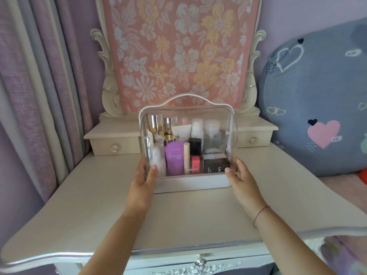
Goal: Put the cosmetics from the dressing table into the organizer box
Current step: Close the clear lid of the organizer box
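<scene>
Holding organizer box (188, 181) on dressing table (79, 195) | left hand (144, 178) and right hand (239, 175) clasp its clear sides, fingers wrapped | cosmetics (174, 157) all inside, cover closed | step: final, filling seems done | next: seat box, release.

The cream dressing table (95, 197) carries the organizer box (188, 182), standing upright between the fingers (153, 169) of both hands, touching them.
</scene>
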The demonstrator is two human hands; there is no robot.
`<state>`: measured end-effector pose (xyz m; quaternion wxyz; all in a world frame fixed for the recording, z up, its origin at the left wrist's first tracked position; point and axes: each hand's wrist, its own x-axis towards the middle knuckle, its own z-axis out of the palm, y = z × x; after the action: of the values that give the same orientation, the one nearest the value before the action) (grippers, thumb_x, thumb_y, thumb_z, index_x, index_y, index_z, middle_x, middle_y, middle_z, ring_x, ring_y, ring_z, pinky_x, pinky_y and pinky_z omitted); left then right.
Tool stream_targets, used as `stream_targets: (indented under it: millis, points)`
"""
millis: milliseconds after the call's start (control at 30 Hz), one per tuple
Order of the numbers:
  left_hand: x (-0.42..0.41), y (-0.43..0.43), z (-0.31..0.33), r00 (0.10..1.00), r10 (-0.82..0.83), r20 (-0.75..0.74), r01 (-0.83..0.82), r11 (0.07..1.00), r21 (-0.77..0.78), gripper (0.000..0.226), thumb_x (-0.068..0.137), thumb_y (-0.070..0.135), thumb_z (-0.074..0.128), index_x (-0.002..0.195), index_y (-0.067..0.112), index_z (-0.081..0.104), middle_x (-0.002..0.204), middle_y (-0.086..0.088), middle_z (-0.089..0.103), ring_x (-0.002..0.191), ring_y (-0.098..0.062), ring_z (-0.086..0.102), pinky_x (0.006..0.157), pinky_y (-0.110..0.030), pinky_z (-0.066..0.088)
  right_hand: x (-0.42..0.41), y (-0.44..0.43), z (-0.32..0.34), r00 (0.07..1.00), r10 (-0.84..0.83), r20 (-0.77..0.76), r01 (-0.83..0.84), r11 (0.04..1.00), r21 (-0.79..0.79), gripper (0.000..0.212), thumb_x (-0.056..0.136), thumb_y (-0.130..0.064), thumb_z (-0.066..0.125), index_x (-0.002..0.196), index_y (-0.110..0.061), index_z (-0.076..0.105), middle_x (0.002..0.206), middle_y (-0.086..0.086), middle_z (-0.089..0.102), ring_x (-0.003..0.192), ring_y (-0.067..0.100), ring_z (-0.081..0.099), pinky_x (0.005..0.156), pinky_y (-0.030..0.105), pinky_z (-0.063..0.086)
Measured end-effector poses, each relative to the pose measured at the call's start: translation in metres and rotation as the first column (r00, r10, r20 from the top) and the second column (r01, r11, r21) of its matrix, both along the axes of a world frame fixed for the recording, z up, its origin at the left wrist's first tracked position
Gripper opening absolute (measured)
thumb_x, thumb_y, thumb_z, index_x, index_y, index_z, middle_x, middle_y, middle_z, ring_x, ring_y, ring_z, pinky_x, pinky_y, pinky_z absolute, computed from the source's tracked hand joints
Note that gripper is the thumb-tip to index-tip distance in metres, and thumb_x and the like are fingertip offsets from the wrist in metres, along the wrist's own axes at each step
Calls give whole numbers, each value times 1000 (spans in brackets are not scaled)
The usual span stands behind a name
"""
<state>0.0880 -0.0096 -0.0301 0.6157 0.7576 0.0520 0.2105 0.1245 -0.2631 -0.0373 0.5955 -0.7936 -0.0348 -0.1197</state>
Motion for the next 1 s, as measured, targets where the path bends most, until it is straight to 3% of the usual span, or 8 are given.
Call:
stream_targets:
  millis: [100,200,300,500,733,833,900,1000]
  points:
    - [2,1,-3,998,-26,51,23,997,67,15,93,27,53,108,25,49,69,16,42,66,-3,43,67,-18,36,1,-1,1,1000,-17,-18,16,999,-34,54,93,-26,53,143,-21,35,145,-5,46,133,13,43,112,32,32]
    - [2,4,-5,995,-54,83,45,994,102,13,91,20,57,99,20,48,59,19,41,54,0,39,52,-10,32,4,-3,-1,999,13,-35,-15,999,-51,58,93,-28,54,146,-21,29,149,-7,39,137,11,36,112,29,28]
    - [2,5,-4,993,-59,106,47,993,111,22,88,16,60,77,25,43,59,18,41,54,-1,38,51,-9,32,7,-8,1,998,40,-44,-43,997,-61,61,92,-27,56,147,-20,29,151,-7,35,138,10,35,112,27,27]
    - [2,8,-2,988,-75,132,58,990,131,26,87,14,61,73,25,42,59,16,40,54,-1,37,51,-8,30,5,-11,7,998,58,-31,-60,997,-56,58,92,-20,59,144,-18,35,144,-6,43,132,7,40,102,19,29]
    - [7,40,-3,988,-100,120,81,985,153,18,81,27,61,73,29,45,70,7,47,65,-8,44,63,-22,36,5,10,5,996,85,-38,-89,990,-113,58,92,-21,58,144,-20,34,139,-7,48,120,4,45,97,19,31]
    - [8,63,-6,992,-80,97,62,982,176,15,83,29,62,83,23,49,71,6,48,67,-10,44,65,-26,36,7,28,3,994,104,-44,-109,984,-141,57,92,-21,57,144,-21,35,127,-14,48,114,3,48,94,20,33]
    - [6,78,-7,994,-75,85,60,983,171,13,87,23,62,94,21,52,71,10,48,68,-8,46,65,-21,37,9,41,3,991,127,-40,-131,982,-139,56,92,-20,57,143,-21,36,122,-16,49,111,4,50,93,20,34]
    - [0,99,-5,993,-82,87,70,988,137,20,88,22,62,95,39,54,74,13,51,72,-4,50,67,-12,40,11,64,1,986,166,-35,-169,977,-132,55,91,-17,57,142,-22,39,120,-16,53,110,6,53,93,22,36]
